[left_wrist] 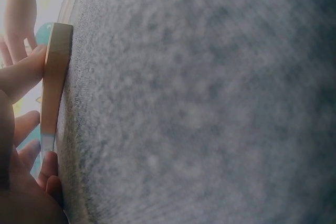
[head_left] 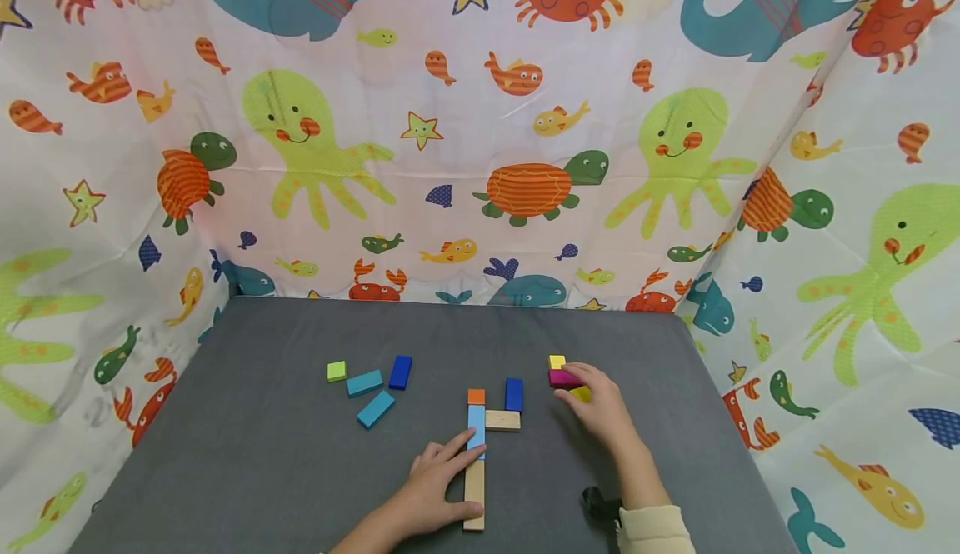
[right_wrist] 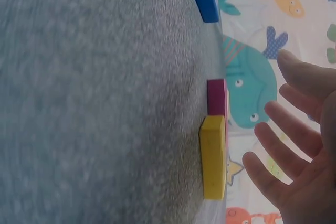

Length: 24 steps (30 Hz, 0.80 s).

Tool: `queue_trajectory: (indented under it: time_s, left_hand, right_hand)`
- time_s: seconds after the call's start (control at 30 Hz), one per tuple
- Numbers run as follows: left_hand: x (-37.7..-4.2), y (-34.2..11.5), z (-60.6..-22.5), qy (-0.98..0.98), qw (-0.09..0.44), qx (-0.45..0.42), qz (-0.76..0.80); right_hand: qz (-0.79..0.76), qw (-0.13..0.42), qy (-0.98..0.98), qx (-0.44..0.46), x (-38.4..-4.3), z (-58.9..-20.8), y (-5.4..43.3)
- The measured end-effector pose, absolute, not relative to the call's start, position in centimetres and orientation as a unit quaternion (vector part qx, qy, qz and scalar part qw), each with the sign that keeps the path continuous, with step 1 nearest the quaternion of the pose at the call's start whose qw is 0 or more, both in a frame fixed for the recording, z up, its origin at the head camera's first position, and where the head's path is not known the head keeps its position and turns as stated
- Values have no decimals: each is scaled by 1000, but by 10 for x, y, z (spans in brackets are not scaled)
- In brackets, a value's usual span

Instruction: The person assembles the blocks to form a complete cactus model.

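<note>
Head: long wooden block [head_left: 474,483] under left hand's [head_left: 433,486] thumb

Right sleeve [head_left: 654,529] pale cream, with wide cuff; small dark device [head_left: 600,504] beside it; hands [head_left: 429,487] bare.

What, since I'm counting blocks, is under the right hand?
Under the right hand, the head view shows parts of a magenta block and the nearer yellow block; the hand hides the rest. Whether anything smaller is covered, I cannot tell.
</note>
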<state>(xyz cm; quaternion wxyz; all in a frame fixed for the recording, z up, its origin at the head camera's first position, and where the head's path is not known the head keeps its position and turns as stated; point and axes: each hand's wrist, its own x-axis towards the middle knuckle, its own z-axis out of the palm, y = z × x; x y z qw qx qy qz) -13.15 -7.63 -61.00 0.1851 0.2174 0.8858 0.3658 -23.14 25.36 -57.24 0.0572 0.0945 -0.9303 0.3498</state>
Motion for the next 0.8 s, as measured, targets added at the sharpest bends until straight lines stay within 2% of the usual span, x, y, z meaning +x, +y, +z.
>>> queue_trajectory:
  time_s: [0.1, 0.43, 0.8]
  left_hand:
    - [-131, -77, -611, 886, 176, 225, 366]
    - [-132, -74, -605, 891, 206, 201, 351]
    - [-131, -73, -601, 891, 207, 198, 352]
  right_hand:
    - [353, 59, -930, 87, -230, -574, 258]
    - [359, 31, -931, 54, -227, -574, 273]
    - [338, 16, -941, 13, -226, -574, 280]
